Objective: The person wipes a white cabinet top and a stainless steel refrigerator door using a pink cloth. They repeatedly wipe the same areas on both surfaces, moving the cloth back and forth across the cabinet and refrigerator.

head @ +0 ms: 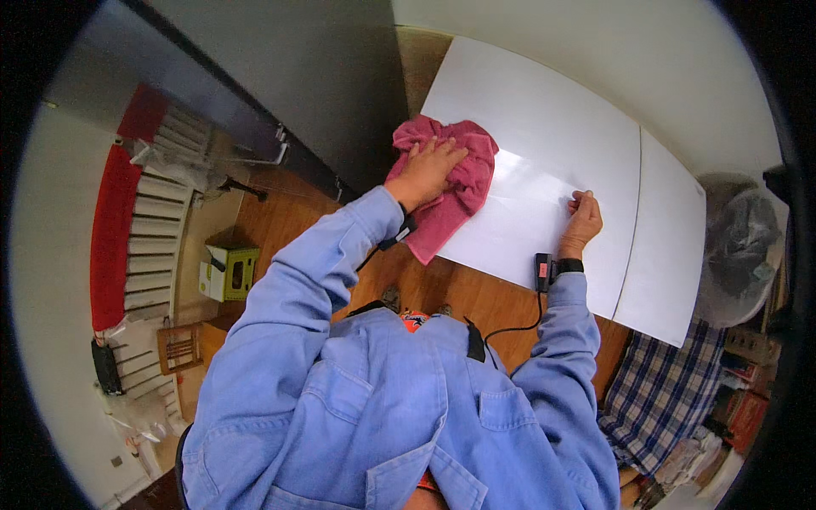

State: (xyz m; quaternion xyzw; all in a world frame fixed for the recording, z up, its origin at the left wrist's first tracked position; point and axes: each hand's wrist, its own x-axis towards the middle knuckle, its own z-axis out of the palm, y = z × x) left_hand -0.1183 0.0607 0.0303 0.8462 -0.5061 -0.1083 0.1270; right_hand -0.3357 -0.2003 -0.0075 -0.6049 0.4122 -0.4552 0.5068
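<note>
My left hand (431, 171) lies palm down with spread fingers on a crumpled pink towel (468, 185). The towel covers the left end of a white tabletop (542, 108), and one corner droops past the table's near edge. Over the middle right of the same surface is my right hand (584, 215), its fingers curled in and nothing visible between them. Whether it touches the tabletop is hard to tell. Each wrist wears a dark strap with a small black device (543, 272) and a cable.
A seam divides the tabletop at its right. Left of the table stands a tall dark panel (344, 76). At right are a plastic-covered round object (739, 248) and a blue plaid cloth (669, 376). A green-and-white box (231, 273) sits on the wood floor near a white radiator (156, 242).
</note>
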